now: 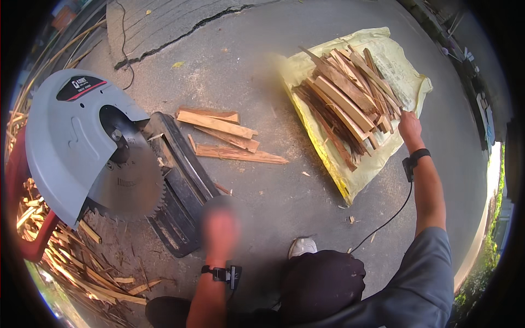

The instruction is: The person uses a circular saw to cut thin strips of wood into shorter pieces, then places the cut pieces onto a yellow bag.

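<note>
My right hand (410,126) is at the right end of a pile of wood sticks (344,96), its fingers at the tip of a long thin stick; whether they grip it is not clear. The pile lies on a pale yellow woven sack (404,78). My left hand (220,229) is blurred, close to the lower end of the black metal base (188,205) of a cut-off saw; its fingers cannot be made out. The saw's toothed blade (131,180) shows below its grey guard (69,123). Several split wood pieces (221,125) lie on the concrete between saw and sack.
A heap of long wood offcuts (90,279) lies at lower left, beneath and beside the saw's red handle (39,246). A dark cable (125,49) runs over the cracked concrete at upper left. Another cable (389,219) hangs from my right wristband. My shoe (302,247) is below the sack.
</note>
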Available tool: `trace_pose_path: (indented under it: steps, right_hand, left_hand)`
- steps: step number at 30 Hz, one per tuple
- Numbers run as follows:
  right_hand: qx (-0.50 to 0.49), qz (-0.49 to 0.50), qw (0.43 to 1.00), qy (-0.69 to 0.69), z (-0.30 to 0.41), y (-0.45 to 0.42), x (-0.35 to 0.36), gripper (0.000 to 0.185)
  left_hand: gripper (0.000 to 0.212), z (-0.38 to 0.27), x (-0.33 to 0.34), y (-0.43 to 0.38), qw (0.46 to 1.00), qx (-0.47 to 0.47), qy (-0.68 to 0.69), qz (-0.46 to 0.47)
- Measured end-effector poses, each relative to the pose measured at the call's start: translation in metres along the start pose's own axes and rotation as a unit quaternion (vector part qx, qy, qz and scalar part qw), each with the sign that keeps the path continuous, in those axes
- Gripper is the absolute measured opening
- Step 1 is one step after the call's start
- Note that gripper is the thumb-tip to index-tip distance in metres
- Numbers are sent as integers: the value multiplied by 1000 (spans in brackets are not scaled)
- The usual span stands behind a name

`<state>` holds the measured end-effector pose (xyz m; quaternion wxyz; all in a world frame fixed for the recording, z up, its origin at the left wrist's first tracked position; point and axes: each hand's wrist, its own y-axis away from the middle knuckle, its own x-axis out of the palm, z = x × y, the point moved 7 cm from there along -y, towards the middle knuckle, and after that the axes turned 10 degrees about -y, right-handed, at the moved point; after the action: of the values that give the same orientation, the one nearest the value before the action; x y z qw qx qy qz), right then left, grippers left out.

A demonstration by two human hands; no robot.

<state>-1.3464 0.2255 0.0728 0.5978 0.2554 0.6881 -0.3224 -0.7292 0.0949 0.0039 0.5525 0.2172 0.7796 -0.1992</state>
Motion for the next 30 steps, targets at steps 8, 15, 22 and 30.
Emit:
trace_pose_path:
  steps: [8, 15, 22, 30]
  right_hand:
    - [-190, -166, 901, -354, 149, 55, -75, 19]
    - [-405, 212, 806, -377, 408, 154, -32, 66]
    - [-360, 240, 865, -254, 508, 125, -11, 97]
    - [-314, 172, 898, -255, 506, 113, 44, 72]
  left_hand:
    - [24, 19, -19, 0, 997, -44, -25, -60]
    - [34, 49, -25, 2, 991, -79, -73, -78]
    - [37, 67, -5, 10, 989, -72, -125, -22]
    - [36, 70, -7, 10, 987, -69, -103, -105]
